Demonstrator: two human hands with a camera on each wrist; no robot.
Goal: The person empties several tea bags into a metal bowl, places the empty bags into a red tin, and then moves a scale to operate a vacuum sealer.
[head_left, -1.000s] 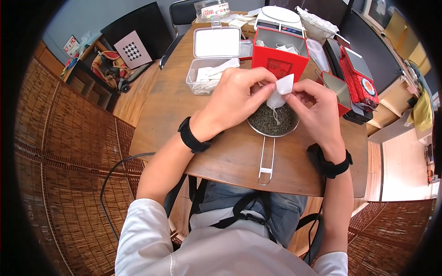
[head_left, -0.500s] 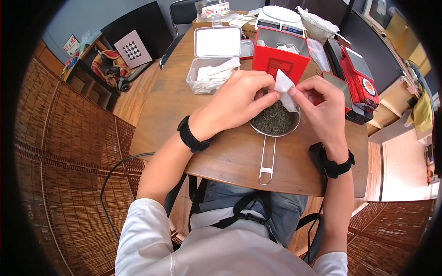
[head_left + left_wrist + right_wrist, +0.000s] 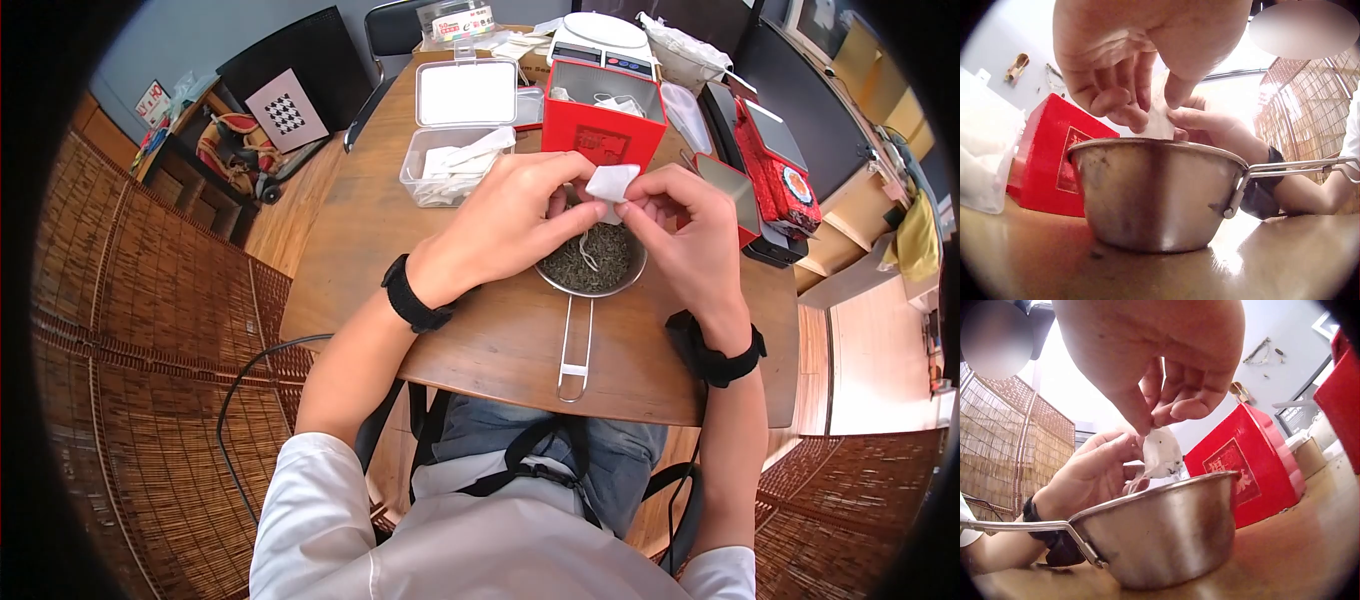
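Note:
Both hands pinch a white tea bag just over a metal bowl with a wire handle. My left hand grips the bag's left side between thumb and fingers; my right hand pinches its right side. A string dangles from the bag over the dried tea leaves in the bowl. In the right wrist view the tea bag hangs close over the rim, with dark specks at its bottom. From the left wrist view, fingers and the steel bowl hide most of the bag.
Behind the hands stands a red box with white bags inside. A clear plastic box, lid raised, holds several white bags at its left. A kitchen scale is at the back, and a red packet lies at the right.
The tea bag has been turned and folded between the fingers, its pointed upper part now lying flatter. Its string hangs over the leaves again. The hands stay above the bowl.

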